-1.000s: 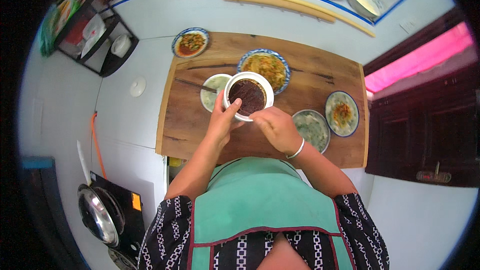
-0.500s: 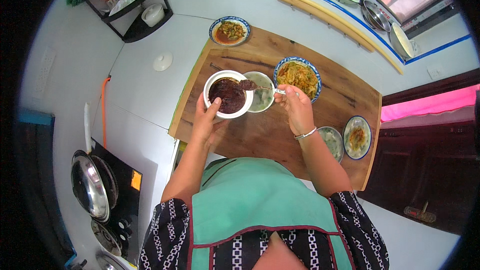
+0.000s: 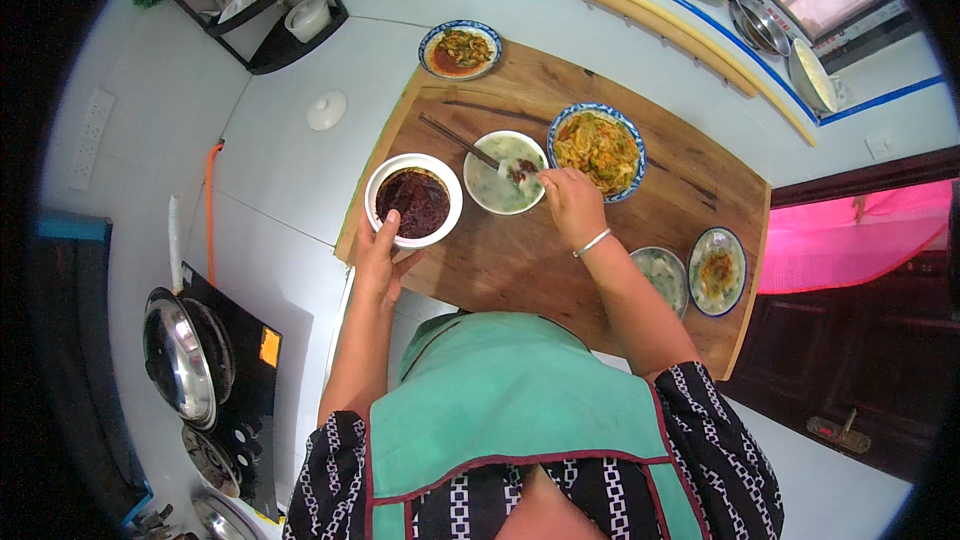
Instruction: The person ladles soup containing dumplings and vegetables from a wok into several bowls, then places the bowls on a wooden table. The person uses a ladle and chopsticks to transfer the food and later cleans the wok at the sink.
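Observation:
My left hand grips a round white pot of dark red chili paste, thumb over its rim. Just right of it on the wooden table stands a white bowl of pale soup with green bits. My right hand is closed on a spoon, mostly hidden by the fingers, its head down at the soup. A dab of the paste shows there. A pair of dark chopsticks leans over the bowl's left rim, tips in the soup.
Behind my right hand stands a blue-rimmed bowl of noodle-like food. A plate of cooked greens is at the far left corner. Two more dishes, a soup bowl and an oval plate, sit at right. A white lid lies left.
The pot has moved left and toward me, away from over the soup bowl. My right hand has lowered the paste-laden spoon into the soup. The chopsticks now show fully.

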`<state>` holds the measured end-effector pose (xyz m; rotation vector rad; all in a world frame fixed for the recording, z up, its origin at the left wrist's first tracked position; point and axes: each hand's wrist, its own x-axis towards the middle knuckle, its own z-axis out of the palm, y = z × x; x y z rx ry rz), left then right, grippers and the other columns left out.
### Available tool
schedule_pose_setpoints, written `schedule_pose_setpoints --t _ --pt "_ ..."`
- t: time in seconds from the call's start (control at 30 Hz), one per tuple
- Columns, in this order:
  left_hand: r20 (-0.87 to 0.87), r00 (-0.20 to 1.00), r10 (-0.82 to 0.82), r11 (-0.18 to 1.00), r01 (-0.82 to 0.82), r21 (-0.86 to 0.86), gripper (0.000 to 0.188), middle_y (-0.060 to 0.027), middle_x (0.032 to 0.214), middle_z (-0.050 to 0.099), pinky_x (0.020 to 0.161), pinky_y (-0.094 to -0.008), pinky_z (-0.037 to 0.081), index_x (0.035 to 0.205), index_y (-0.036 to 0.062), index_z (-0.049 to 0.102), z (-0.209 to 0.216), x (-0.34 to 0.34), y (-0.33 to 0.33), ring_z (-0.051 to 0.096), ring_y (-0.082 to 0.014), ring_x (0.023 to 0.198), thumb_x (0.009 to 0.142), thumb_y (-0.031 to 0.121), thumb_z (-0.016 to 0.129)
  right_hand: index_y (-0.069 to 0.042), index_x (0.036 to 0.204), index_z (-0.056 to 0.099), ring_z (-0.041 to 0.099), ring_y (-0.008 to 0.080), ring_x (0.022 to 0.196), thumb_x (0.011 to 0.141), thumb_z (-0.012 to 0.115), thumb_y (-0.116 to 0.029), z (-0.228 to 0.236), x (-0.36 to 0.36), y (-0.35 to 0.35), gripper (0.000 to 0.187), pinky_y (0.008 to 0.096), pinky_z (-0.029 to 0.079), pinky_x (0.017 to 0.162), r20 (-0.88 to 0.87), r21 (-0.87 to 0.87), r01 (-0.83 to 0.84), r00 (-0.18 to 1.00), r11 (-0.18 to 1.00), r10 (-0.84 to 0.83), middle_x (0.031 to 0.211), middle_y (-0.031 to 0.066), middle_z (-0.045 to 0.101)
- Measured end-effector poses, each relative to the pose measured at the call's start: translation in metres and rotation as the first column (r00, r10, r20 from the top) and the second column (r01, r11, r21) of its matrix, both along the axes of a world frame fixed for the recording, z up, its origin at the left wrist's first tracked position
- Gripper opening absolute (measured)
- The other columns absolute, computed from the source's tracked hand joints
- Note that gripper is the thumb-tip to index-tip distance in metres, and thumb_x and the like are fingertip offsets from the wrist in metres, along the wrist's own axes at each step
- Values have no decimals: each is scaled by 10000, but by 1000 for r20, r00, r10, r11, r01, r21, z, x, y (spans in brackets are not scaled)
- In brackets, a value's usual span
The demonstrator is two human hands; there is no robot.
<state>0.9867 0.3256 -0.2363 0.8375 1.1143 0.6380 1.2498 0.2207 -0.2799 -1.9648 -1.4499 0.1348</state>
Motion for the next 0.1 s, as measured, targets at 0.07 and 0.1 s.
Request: schedule_pose_setpoints --t 0.07,0.1 --pt "-13 1000 -13 1000 13 -9 663 -69 1289 420 835 -472 464 1357 190 270 0 1 -2 450 -268 1155 825 389 612 -67 894 645 574 310 829 865 516 -195 1 2 0 184 399 453 737 -62 3 19 998 1000 -18 861 134 622" --pt "-19 1000 -17 1000 17 -12 684 -70 1294 416 837 -474 463 1364 191 260 -1 1 -2 441 -275 1164 819 397 618 -67 906 651 577 309 844 871 515 -207 5 0 -1 198 398 451 759 -138 58 30 990 998 -22 873 135 625"
